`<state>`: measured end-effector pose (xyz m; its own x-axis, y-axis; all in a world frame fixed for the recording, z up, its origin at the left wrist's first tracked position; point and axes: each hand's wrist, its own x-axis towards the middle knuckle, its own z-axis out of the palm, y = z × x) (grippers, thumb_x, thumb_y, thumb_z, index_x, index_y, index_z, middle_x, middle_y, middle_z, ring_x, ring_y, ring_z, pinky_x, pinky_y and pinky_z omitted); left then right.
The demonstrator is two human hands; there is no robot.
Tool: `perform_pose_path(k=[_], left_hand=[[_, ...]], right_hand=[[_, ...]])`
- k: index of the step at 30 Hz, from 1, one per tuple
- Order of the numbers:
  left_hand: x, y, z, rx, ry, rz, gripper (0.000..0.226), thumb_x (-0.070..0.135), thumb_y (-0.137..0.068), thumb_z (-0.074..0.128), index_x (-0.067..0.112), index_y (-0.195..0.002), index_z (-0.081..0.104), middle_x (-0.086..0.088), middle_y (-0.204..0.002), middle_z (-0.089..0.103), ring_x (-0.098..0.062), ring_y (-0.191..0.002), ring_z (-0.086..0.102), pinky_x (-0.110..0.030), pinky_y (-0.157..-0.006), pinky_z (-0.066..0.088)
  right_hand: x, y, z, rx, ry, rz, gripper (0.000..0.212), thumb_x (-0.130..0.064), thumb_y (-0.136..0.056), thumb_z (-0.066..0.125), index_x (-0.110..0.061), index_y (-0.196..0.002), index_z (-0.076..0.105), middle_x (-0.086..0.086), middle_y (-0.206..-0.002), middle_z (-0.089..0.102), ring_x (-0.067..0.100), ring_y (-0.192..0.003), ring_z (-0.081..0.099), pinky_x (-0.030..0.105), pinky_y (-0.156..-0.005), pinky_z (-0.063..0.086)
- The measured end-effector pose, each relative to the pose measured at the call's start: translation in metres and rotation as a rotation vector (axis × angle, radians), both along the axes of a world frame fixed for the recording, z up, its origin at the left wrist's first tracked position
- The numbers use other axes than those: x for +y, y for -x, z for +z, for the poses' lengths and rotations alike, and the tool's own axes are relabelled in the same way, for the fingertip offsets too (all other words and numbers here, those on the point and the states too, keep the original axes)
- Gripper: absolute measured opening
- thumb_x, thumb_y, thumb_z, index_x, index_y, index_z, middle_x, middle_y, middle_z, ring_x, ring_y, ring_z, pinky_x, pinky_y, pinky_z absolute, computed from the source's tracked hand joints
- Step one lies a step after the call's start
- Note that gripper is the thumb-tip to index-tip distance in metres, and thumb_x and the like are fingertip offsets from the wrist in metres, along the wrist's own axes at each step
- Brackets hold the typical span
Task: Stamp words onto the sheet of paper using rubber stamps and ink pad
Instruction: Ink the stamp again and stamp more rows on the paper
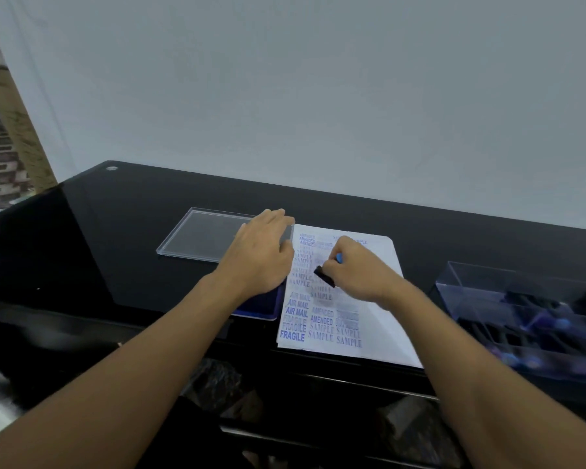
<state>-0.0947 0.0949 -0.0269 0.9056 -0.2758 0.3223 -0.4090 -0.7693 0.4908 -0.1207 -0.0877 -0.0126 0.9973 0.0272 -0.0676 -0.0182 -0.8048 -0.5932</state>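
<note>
Gripping stamp [324, 276] over sheet [381, 321] w/ R hand [359, 272]; L hand [261, 252] flat over ink pad [264, 308], clear bin [481, 292] at R.

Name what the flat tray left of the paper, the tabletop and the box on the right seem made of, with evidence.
Flat tray: probably clear plastic, see-through with bright edges. Tabletop: black and glossy, perhaps glass; it shows reflections. Box: likely clear plastic; dark contents show through its walls.
</note>
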Motion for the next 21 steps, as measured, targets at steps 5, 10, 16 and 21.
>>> perform_pose_path(k=[5, 10, 16, 21], left_hand=[[-0.031, 0.000, 0.000, 0.024, -0.026, -0.071, 0.049, 0.021, -0.103, 0.039, 0.016, -0.151, 0.035, 0.000, -0.161, 0.025, -0.014, -0.150, 0.014, -0.033, -0.121, 0.012], [-0.057, 0.003, -0.001, 0.051, -0.039, -0.113, 0.047, 0.019, -0.103, 0.038, 0.015, -0.150, 0.036, 0.002, -0.159, 0.029, -0.014, -0.147, 0.020, -0.031, -0.119, 0.015], [-0.078, -0.005, -0.014, 0.106, -0.080, -0.129, 0.044, 0.021, -0.103, 0.038, 0.017, -0.148, 0.039, 0.001, -0.157, 0.034, -0.016, -0.144, 0.027, -0.034, -0.118, 0.021], [-0.088, -0.015, -0.030, 0.155, -0.233, -0.148, 0.042, 0.020, -0.101, 0.033, 0.011, -0.141, 0.043, -0.005, -0.152, 0.037, -0.022, -0.141, 0.027, -0.048, -0.118, 0.020]], right_hand=[[-0.047, 0.000, 0.020, 0.012, 0.033, 0.019, 0.005, -0.013, -0.091, 0.063, -0.008, -0.092, 0.063, -0.003, -0.072, 0.067, 0.003, -0.050, 0.049, 0.017, -0.047, 0.035], [-0.071, -0.003, 0.030, -0.018, 0.137, 0.015, 0.010, -0.022, -0.092, 0.061, -0.015, -0.085, 0.062, -0.003, -0.077, 0.066, 0.007, -0.057, 0.052, 0.022, -0.055, 0.039], [-0.070, -0.008, 0.026, 0.063, 0.219, 0.027, 0.021, -0.024, -0.097, 0.051, -0.004, -0.092, 0.058, 0.002, -0.084, 0.062, 0.019, -0.070, 0.049, 0.030, -0.060, 0.038], [-0.066, -0.012, 0.014, 0.128, 0.327, 0.062, 0.024, -0.024, -0.099, 0.044, -0.005, -0.089, 0.054, 0.011, -0.087, 0.054, 0.023, -0.073, 0.045, 0.033, -0.063, 0.036]])
